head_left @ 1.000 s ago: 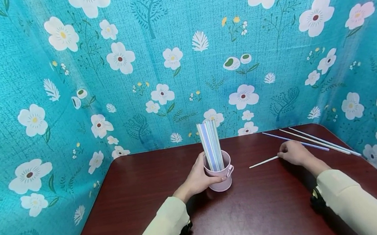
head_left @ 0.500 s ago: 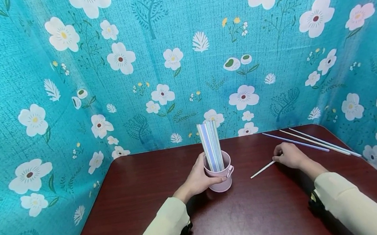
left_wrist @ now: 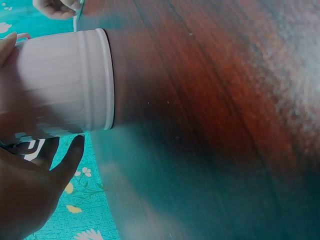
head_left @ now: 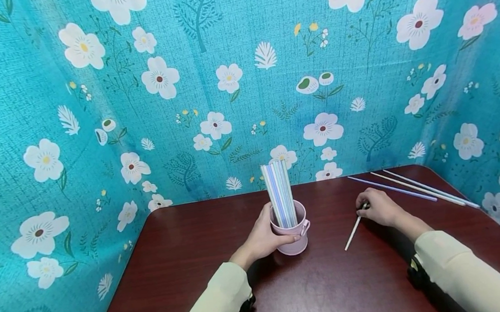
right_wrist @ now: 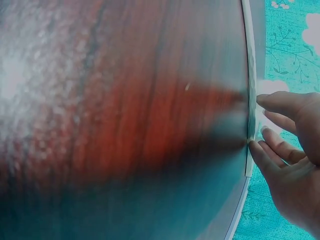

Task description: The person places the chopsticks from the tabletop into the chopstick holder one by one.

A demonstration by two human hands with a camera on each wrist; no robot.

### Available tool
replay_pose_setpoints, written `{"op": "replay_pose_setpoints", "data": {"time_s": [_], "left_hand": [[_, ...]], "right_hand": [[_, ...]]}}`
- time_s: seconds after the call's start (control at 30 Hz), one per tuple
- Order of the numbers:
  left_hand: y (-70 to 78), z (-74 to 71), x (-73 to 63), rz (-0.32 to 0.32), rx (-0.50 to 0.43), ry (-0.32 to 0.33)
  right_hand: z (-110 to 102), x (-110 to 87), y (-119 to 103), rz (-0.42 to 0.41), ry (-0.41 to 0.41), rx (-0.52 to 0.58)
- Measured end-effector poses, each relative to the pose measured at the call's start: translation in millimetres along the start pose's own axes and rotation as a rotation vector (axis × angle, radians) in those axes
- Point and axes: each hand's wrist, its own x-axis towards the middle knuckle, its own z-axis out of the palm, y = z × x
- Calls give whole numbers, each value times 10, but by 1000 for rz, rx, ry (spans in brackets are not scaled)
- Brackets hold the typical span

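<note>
In the head view my left hand (head_left: 262, 235) grips the side of a small pink bucket (head_left: 292, 245), which stands upright on the table. A bundle of pastel straws (head_left: 279, 193) leans inside it. In the left wrist view, the bucket's ribbed wall (left_wrist: 55, 85) shows with my thumb and fingers around it. To the right, my right hand (head_left: 380, 207) pinches a whitish straw (head_left: 351, 235) close over the table, its near end pointing toward me. Seen from the right wrist, thumb and fingertips meet this straw (right_wrist: 252, 65) at two spots along its length.
Three loose straws lie at the table's back right: a purple straw (head_left: 390, 187), a cream straw (head_left: 416, 188) and a pale blue straw (head_left: 431, 188). A teal floral curtain (head_left: 242, 76) stands behind the dark reddish table (head_left: 186, 242) and along its sides.
My right hand has shifted slightly left, and the whitish straw has swung so its free end points more toward me. My left hand and the bucket have stayed put.
</note>
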Motion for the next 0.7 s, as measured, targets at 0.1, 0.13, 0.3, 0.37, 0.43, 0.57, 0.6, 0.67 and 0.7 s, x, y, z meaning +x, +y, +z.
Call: {"op": "replay_pose_setpoints", "data": {"time_s": [0.1, 0.13, 0.3, 0.37, 0.43, 0.57, 0.6, 0.67, 0.7], "left_hand": [[-20, 5, 3, 5, 4, 4], [-16, 4, 3, 5, 4, 6], [-55, 11, 1, 18, 33, 21], [-50, 10, -2, 13, 29, 16], [-56, 14, 4, 3, 17, 8], [-189, 45, 53, 0, 14, 10], [-240, 56, 70, 1, 19, 14], [-332, 72, 102, 1, 33, 18], [-384, 80, 120, -1, 39, 19]], "right_hand": [[4, -6, -10, 2, 5, 6], [7, -7, -15, 0, 7, 8], [24, -16, -56, -5, 22, 18], [31, -18, -78, -7, 23, 34], [39, -18, -102, -3, 13, 54], [49, -10, -146, 10, -18, 79], [52, -6, -153, 13, -23, 82], [56, 2, -165, 14, -29, 86], [57, 6, -169, 14, -29, 87]]}}
